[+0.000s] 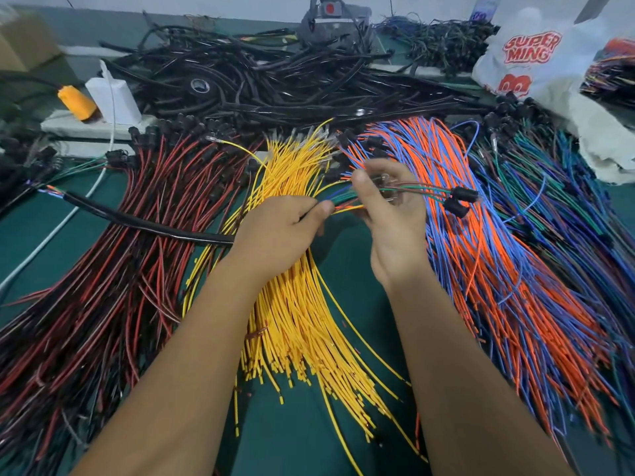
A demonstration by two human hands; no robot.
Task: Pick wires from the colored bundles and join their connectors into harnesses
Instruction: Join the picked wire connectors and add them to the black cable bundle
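Both hands meet above the green table, over the yellow wire bundle [299,304]. My left hand [278,231] pinches a small group of mixed wires [343,201] (green, blue, orange, yellow) where they leave a black sleeved cable [144,221]. My right hand [388,214] holds the same wires farther along, fingers curled around clear connector ends. Two black connectors [460,199] on green and red leads stick out to its right. The red-black bundle [113,269] lies to the left, the orange-blue bundle [498,255] to the right, and a dark blue-green bundle [567,201] at the far right.
A heap of black cables [261,80] fills the back of the table. At the back left stand a white bottle [113,97] and an orange spool [75,103]. A white printed plastic bag [536,60] sits at the back right. A white cord [51,235] crosses the left.
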